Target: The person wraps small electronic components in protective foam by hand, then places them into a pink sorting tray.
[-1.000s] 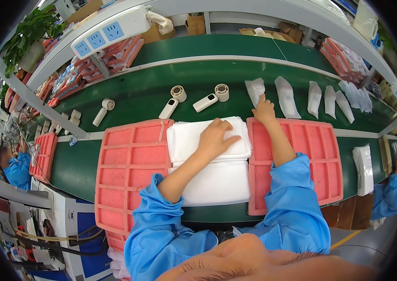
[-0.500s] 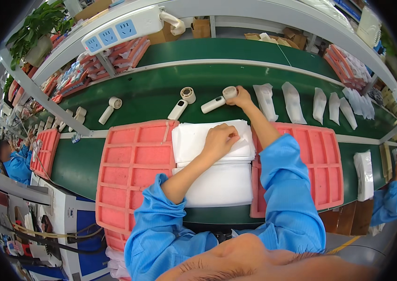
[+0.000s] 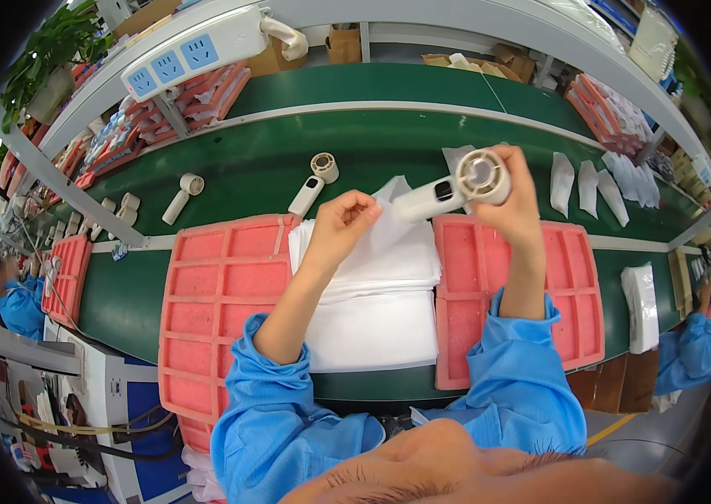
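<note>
Head view, three white fans (image 3: pixel 454 186), two pink trays (image 3: pixel 219 311)

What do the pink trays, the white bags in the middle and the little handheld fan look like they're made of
Pink trays: matte, thick-walled with soft rounded ribs, likely moulded foam or rubber; hard to tell which. White bags: thin, slightly translucent and creased, probably plastic film or soft foam sheet; the left hand pinches one up. Handheld fan, in the right hand: smooth cream shell, looks like hard moulded plastic.
</note>
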Demonstrator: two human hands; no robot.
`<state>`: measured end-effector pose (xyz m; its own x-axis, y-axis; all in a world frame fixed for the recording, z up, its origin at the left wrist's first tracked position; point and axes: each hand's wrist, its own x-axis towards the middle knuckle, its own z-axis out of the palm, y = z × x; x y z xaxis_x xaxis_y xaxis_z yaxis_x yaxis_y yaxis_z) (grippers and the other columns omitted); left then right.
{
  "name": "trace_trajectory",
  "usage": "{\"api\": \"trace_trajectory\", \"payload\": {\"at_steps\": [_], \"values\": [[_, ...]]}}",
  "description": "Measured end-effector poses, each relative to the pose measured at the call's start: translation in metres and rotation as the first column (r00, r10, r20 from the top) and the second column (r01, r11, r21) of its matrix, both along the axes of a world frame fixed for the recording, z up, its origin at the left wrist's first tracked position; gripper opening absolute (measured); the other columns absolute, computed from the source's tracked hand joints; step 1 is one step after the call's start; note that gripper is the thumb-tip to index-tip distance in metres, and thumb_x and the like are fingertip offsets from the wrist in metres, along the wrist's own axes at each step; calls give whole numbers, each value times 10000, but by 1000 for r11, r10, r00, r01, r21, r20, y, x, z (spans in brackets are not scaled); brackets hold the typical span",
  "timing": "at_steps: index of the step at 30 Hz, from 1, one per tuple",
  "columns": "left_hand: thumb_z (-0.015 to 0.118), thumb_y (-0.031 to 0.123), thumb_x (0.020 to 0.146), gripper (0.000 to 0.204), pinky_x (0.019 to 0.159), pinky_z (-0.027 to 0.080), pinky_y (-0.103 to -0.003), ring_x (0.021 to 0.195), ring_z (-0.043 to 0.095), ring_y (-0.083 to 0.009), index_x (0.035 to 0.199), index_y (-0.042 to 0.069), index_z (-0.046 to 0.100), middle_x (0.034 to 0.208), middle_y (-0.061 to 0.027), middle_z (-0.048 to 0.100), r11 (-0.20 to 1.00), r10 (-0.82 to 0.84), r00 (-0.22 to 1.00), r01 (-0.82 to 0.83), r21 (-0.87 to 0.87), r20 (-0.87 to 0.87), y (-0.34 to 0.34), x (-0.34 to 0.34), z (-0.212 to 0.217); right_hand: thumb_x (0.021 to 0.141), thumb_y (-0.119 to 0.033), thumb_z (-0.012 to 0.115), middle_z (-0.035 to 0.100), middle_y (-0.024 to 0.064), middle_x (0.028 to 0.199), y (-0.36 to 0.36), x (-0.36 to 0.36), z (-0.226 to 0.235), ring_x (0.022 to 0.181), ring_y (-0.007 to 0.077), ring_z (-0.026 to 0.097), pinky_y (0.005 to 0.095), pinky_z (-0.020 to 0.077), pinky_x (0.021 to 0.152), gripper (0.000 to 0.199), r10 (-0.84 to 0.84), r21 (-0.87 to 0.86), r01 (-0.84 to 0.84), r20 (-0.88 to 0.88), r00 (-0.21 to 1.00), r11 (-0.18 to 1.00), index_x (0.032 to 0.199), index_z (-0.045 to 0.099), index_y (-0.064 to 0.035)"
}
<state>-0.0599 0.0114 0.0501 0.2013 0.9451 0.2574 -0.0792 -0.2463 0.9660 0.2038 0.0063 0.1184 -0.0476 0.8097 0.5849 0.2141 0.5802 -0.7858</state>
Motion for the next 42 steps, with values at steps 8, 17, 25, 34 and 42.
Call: {"api": "trace_trajectory", "payload": {"at_steps": [8,17,25,34,42], "values": [[608,107,944,67,719,447,-219,758,549,-61,944,41,607,861,7,615,995,88,928,-100,12,363,-26,9,33,608,32,789,527,110,1102,-10,-68,-28,988,235,572,311,478,838,639,75,240,-146,282,956,960,1191,539,-38],[609,-1,894,69,734,490,-297,826,604,-125,959,-7,630,899,-51,630,932,154,986,-167,323,66,-50,11,36,548,61,812,513,135,1098,-24,-80,-25,969,285,571,346,511,751,794,-85,344,-67,410,908,937,1293,563,-48],[699,-60,727,403,683,525,-351,840,618,-266,1119,11,637,1002,-137,591,688,418,879,-141,712,-229,-60,36,34,568,-3,816,498,152,1105,-15,-74,-33,956,298,571,348,522,721,794,-279,431,130,305,910,893,1307,525,-20],[760,10,699,509,748,522,-343,1026,595,-278,1177,89,603,1226,-158,488,654,517,816,-182,734,-258,-48,18,39,625,-112,826,436,161,1267,-39,-80,-27,1132,258,512,351,508,800,771,364,72,-362,-11,931,929,1310,486,-12],[798,76,714,415,940,423,-329,1154,511,-243,1089,104,623,1239,-125,478,773,-365,929,270,574,55,-39,-1,54,653,-54,786,609,146,988,-18,-74,-46,890,294,638,355,527,694,553,461,-25,-466,207,863,884,1150,552,15]]}}
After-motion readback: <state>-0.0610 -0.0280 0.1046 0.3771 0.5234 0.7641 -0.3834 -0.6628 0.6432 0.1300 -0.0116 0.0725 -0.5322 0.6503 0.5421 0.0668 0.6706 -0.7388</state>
